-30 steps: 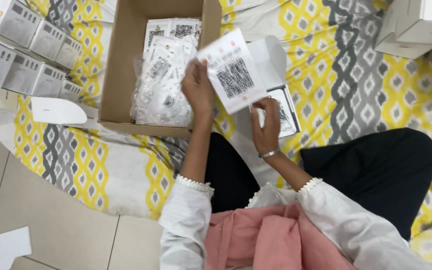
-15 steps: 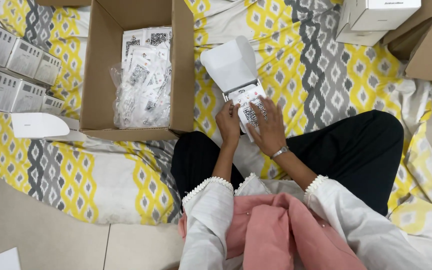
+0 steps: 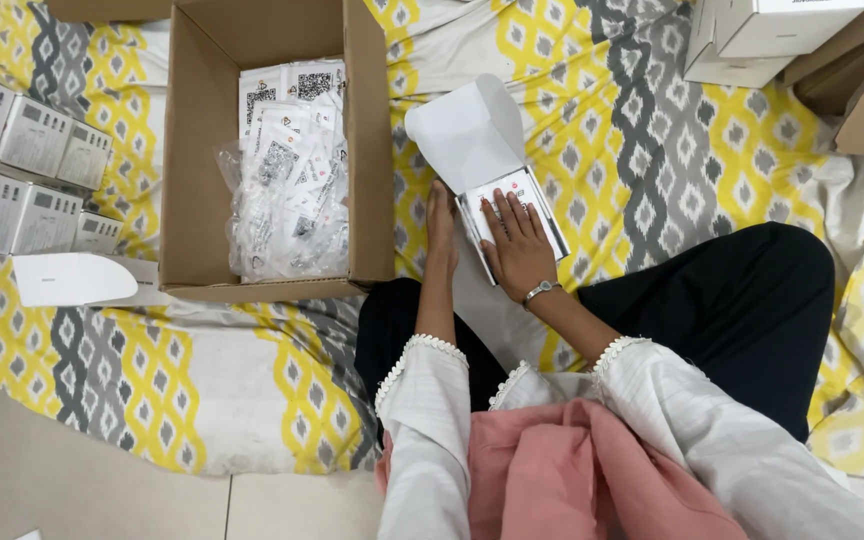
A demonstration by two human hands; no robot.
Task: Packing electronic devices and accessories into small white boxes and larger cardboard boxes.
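carton [image 3: 372, 150] left of open box [image 3: 512, 215]

The left hand [image 3: 441, 232] hides its fingers behind the small white box [image 3: 512, 215].

Cardboard box [image 3: 372, 160] holding plastic packets [image 3: 287, 190]; stacked white cartons [image 3: 22, 170] left; patterned sheet [image 3: 642, 150].

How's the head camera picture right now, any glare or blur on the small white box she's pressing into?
Head view: even, soft light with faint shadows. The small white box is sharp under the right hand, and the left hand at its edge is crisp too; its open flap is bright white, nearly washed out. The plastic packets in the cardboard carton show mild sheen. Edges bend slightly, wide-angle.
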